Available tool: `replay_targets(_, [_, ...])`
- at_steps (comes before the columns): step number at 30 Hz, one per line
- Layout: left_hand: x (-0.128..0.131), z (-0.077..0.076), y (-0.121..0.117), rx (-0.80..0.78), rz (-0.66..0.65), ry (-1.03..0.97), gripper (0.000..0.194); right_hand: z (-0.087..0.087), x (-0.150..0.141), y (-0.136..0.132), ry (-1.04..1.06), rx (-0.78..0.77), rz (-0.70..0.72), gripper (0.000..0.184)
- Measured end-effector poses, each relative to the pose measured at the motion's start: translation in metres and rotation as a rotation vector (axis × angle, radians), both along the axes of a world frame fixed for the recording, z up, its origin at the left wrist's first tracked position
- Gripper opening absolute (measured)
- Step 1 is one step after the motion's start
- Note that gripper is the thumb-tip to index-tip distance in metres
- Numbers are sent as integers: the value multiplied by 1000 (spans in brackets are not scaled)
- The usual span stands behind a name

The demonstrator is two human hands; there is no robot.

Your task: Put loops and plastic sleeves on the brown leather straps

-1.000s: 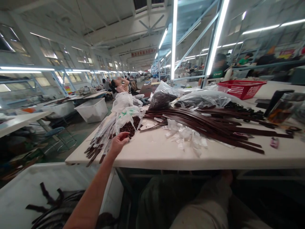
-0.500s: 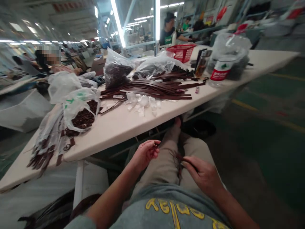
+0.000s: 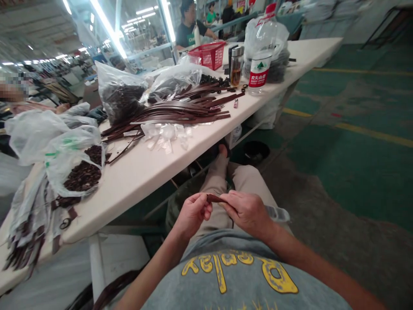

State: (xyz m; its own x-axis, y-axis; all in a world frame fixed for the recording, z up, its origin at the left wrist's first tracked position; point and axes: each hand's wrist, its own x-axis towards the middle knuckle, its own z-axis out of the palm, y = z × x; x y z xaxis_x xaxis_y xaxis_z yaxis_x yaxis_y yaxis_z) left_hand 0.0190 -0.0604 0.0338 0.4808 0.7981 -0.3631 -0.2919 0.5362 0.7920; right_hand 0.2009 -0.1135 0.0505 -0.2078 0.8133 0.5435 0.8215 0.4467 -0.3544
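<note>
Over my lap, my left hand (image 3: 193, 214) and my right hand (image 3: 248, 211) both pinch a short brown leather strap (image 3: 216, 198), which runs between them. Its far end is hidden in my right fingers. A strip of clear plastic (image 3: 277, 213) sticks out past my right hand. To my left stands a white table (image 3: 135, 172) holding a pile of long brown leather straps (image 3: 180, 113), scattered clear plastic pieces (image 3: 164, 133), and a plastic bag of small dark metal parts (image 3: 82, 176). Neither hand touches the table.
Bundled straps in plastic sleeves (image 3: 29, 228) hang over the table's near left edge. Farther along stand a red basket (image 3: 208, 55), a water bottle (image 3: 258, 73), and a steel flask (image 3: 237, 65). A co-worker (image 3: 190, 28) sits beyond. Green-painted floor (image 3: 348, 99) lies to my right.
My left hand has left the bag on the table and come to my lap. Both hands have closed on the strap, and the view has swung right, away from the table.
</note>
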Motion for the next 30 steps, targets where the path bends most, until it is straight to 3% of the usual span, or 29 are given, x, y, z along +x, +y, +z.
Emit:
replay_targets(12, [1, -2, -1, 22, -42, 80, 41, -9, 0, -7, 53, -57, 78, 21])
replay_targets(18, [1, -8, 1, -25, -161, -23, 48, -16, -7, -5, 276, -140, 126, 22])
replay_targets(23, [2, -6, -3, 120, -168, 79, 46, -18, -10, -2, 539, -327, 95, 19])
replay_targets(30, [1, 5, -8, 313, -91, 286, 32, -22, -10, -1, 430, -284, 112, 22])
